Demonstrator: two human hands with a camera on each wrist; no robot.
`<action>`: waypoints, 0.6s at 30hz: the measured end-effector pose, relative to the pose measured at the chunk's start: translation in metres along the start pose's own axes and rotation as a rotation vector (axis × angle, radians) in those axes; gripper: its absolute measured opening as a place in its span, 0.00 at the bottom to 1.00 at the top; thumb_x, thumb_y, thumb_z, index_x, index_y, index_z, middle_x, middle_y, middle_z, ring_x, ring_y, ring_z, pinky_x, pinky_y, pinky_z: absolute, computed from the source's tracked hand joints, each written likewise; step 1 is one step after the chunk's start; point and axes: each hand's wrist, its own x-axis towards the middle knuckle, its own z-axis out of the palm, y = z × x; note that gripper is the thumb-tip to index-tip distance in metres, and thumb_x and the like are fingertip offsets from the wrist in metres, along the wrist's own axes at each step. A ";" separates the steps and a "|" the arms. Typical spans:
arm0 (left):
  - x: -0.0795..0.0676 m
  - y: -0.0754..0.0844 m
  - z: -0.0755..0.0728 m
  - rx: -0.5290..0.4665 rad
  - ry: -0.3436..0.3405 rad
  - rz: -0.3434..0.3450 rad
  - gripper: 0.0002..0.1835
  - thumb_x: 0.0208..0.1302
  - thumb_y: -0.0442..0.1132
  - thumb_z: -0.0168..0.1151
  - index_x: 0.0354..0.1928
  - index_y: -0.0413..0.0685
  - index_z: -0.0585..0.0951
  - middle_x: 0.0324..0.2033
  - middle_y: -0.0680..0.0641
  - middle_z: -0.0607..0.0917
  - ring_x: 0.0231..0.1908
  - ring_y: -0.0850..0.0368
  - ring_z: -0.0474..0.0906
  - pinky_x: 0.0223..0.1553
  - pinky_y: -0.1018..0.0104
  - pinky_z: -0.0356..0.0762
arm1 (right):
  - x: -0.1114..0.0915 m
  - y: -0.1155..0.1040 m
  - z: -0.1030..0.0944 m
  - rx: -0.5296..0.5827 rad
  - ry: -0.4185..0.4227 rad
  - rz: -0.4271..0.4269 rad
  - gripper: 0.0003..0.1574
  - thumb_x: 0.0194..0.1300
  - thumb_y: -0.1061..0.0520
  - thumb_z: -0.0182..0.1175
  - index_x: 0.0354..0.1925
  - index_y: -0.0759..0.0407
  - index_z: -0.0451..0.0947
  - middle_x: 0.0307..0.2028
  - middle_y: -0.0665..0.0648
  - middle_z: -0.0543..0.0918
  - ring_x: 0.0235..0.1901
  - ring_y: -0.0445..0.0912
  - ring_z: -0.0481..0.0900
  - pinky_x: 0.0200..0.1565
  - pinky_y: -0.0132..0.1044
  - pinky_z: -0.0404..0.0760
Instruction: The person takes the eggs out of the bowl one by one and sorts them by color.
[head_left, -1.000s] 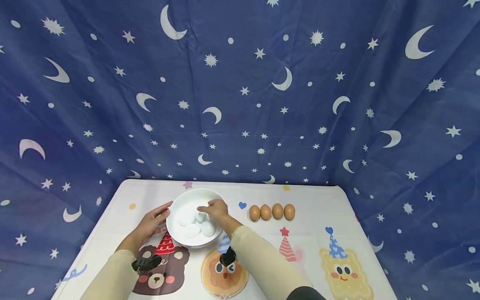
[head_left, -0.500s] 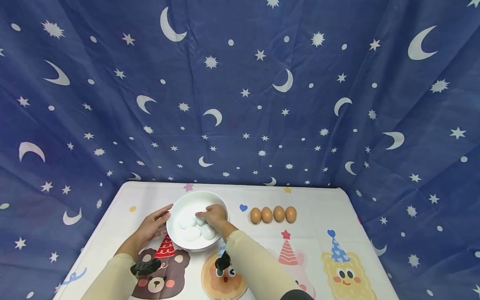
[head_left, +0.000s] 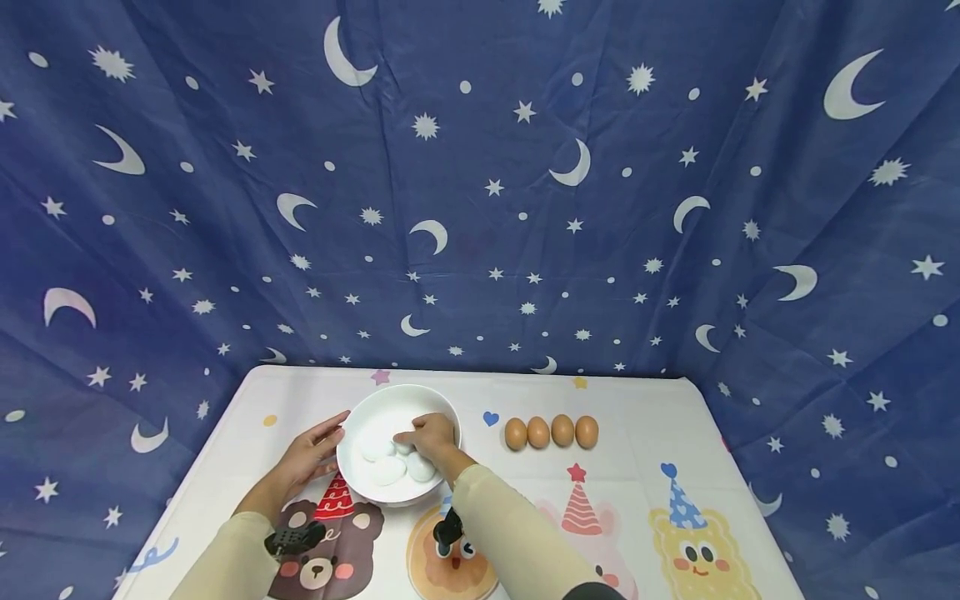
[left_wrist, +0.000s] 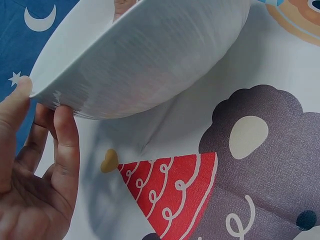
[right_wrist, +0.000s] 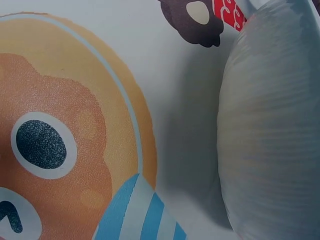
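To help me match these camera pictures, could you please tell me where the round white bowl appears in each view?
Head: the round white bowl sits left of centre, in the lower half.
Left wrist: bowl across the top, partly cut off.
Right wrist: bowl along the right edge, partly cut off.
Shared landmark: the printed brown bear with its red cone hat.

One white bowl (head_left: 397, 406) stands on one table (head_left: 311, 396). Inside the bowl, four white eggs (head_left: 387, 470) show, one partly covered; any others beneath the fingers cannot be counted. To the bowl's right are four brown eggs (head_left: 538, 432). Two hands (head_left: 303, 460) are at the bowl, one at its left rim and one inside. Four cartoon figures (head_left: 352, 537) with four party hats (head_left: 335, 498) are printed nearer the person than the bowl.
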 end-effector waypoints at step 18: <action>0.001 -0.002 0.000 -0.029 -0.001 -0.006 0.31 0.73 0.51 0.54 0.75 0.57 0.61 0.67 0.39 0.66 0.54 0.55 0.78 0.47 0.67 0.84 | 0.002 0.002 -0.003 0.154 -0.072 0.026 0.28 0.50 0.52 0.77 0.50 0.58 0.85 0.45 0.54 0.87 0.36 0.41 0.81 0.38 0.32 0.84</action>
